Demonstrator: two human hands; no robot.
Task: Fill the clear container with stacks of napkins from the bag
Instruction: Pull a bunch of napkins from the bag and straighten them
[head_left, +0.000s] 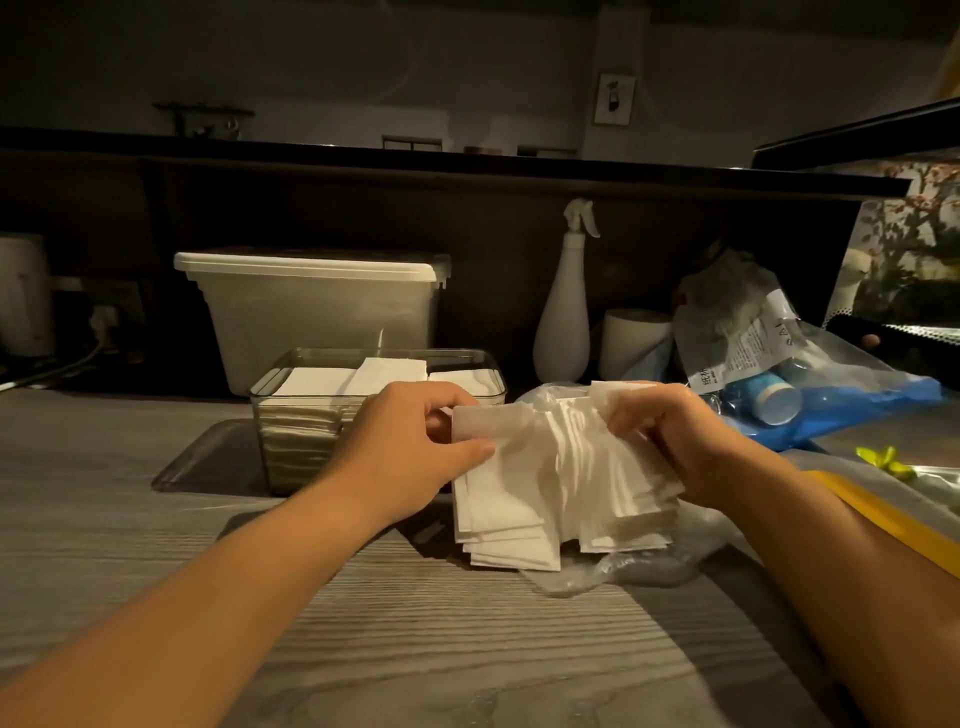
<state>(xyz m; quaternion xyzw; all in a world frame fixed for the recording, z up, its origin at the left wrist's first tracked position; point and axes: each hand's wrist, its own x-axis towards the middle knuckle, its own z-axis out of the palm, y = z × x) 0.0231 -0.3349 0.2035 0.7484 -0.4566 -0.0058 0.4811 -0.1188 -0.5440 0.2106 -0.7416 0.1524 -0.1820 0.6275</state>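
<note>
A fanned stack of white napkins (550, 488) hangs between both hands above the wooden counter. My left hand (410, 447) pinches its upper left corner. My right hand (675, 441) grips its upper right edge. Under and behind the stack lies the crumpled clear plastic bag (623, 566). To the left stands the clear container (291, 395), holding stacks of napkins that reach near its rim; my left hand hides part of its right side.
A large lidded translucent tub (322, 306) stands behind the container, which sits on a clear lid or tray (208, 462). A white spray bottle (563, 312), a paper roll (631, 343) and bags with blue items (810, 400) crowd the right. A yellow strip (893, 519) lies far right.
</note>
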